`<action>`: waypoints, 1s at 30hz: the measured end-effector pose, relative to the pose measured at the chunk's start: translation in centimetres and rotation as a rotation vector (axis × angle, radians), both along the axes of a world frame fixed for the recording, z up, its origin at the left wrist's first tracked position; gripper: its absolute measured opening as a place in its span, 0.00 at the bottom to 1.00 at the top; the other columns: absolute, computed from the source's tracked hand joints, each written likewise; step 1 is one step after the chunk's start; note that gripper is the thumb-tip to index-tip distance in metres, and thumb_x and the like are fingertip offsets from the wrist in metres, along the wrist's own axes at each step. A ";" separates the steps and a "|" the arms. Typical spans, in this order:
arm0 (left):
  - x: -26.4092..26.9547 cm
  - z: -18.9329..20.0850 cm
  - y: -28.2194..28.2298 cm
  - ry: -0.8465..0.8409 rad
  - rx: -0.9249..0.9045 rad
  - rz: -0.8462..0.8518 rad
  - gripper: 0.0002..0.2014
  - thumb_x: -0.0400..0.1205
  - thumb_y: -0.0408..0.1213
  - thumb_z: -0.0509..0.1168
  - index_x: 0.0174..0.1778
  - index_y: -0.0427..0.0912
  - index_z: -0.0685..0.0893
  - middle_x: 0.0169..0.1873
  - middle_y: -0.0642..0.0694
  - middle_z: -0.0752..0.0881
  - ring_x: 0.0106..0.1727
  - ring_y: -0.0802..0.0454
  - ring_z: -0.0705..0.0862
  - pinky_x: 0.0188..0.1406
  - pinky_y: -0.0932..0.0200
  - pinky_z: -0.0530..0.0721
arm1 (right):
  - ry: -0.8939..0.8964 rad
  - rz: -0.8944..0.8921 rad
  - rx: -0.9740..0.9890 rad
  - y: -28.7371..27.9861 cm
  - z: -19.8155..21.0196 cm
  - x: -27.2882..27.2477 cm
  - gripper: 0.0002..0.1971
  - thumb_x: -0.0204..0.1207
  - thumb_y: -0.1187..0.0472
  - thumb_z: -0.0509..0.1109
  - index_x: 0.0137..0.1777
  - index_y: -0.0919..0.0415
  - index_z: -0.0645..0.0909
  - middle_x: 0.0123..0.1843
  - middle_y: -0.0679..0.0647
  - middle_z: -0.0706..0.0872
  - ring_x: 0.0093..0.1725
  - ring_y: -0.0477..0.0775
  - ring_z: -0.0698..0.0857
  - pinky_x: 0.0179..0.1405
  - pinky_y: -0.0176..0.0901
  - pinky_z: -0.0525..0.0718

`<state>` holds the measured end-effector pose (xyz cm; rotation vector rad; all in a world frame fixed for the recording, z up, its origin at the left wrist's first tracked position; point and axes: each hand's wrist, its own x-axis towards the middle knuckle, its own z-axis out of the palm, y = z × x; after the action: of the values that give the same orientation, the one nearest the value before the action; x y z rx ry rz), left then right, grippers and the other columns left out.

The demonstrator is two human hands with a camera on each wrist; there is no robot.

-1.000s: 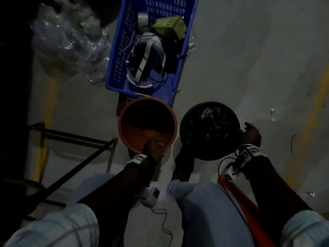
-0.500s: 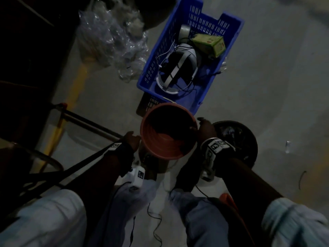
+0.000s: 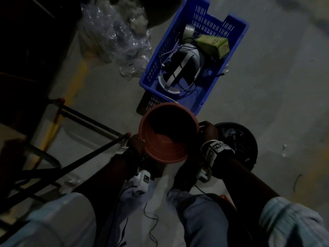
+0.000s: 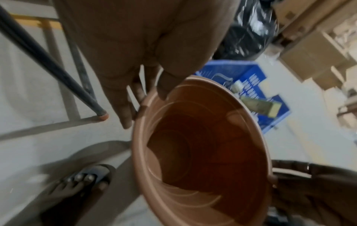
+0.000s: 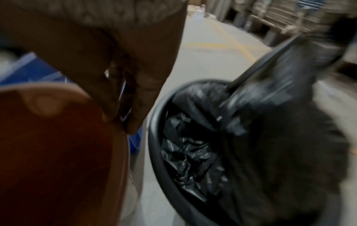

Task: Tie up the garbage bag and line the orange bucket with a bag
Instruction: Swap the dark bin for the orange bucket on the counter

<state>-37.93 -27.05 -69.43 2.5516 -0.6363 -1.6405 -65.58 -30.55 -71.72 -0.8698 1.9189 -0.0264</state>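
The orange bucket (image 3: 167, 148) is between my knees, tilted toward me, and its inside (image 4: 203, 145) holds nothing. My left hand (image 3: 136, 141) grips its left rim, thumb inside and fingers outside (image 4: 144, 107). My right hand (image 3: 207, 130) holds the right rim, fingers curled over the edge (image 5: 123, 120). Just right of the bucket stands a black bin (image 3: 249, 154) lined with a crumpled black garbage bag (image 5: 193, 145), its top loose and untied.
A blue crate (image 3: 235, 41) with a headset, cables and a green box lies just beyond the bucket. A heap of clear plastic (image 3: 115, 38) is at the far left. Black metal legs (image 3: 92, 120) cross the floor on my left. My sandalled foot (image 4: 85, 180) is below the bucket.
My right hand left the black bin and took the orange bucket's right rim. My left hand shifted to the left rim. The bucket now sits tilted and closer to me.
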 end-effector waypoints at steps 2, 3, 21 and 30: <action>-0.2 2.5 0.3 -0.021 -0.045 0.035 0.20 0.84 0.27 0.60 0.74 0.30 0.76 0.71 0.34 0.80 0.73 0.36 0.78 0.66 0.54 0.75 | -0.024 0.019 -0.010 0.2 3.1 -0.3 0.18 0.70 0.75 0.66 0.59 0.65 0.84 0.51 0.66 0.91 0.54 0.59 0.89 0.50 0.35 0.81; -0.5 4.2 0.6 -0.031 -0.056 0.047 0.19 0.85 0.28 0.60 0.73 0.31 0.77 0.70 0.38 0.82 0.72 0.38 0.79 0.62 0.59 0.75 | -0.027 0.029 -0.010 0.5 4.7 -0.5 0.18 0.70 0.74 0.67 0.60 0.65 0.84 0.48 0.64 0.92 0.52 0.57 0.89 0.43 0.30 0.78; -5.8 48.2 6.0 0.147 -0.430 0.115 0.13 0.79 0.36 0.67 0.56 0.57 0.84 0.54 0.42 0.90 0.55 0.41 0.89 0.56 0.42 0.89 | 0.014 0.066 -0.519 2.0 51.3 -7.3 0.14 0.72 0.56 0.75 0.57 0.45 0.86 0.45 0.48 0.92 0.38 0.49 0.91 0.49 0.56 0.90; 1.3 69.6 8.7 0.374 -0.762 0.396 0.12 0.82 0.26 0.66 0.61 0.35 0.86 0.45 0.34 0.90 0.44 0.43 0.91 0.43 0.51 0.93 | -0.179 0.170 -0.755 2.1 71.1 -1.6 0.12 0.76 0.58 0.75 0.59 0.49 0.87 0.51 0.54 0.91 0.44 0.52 0.91 0.46 0.62 0.91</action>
<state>-36.68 -18.37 0.18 1.6516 -0.5339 -1.3323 -67.19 -28.43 -0.65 -1.4645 1.6567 -0.7389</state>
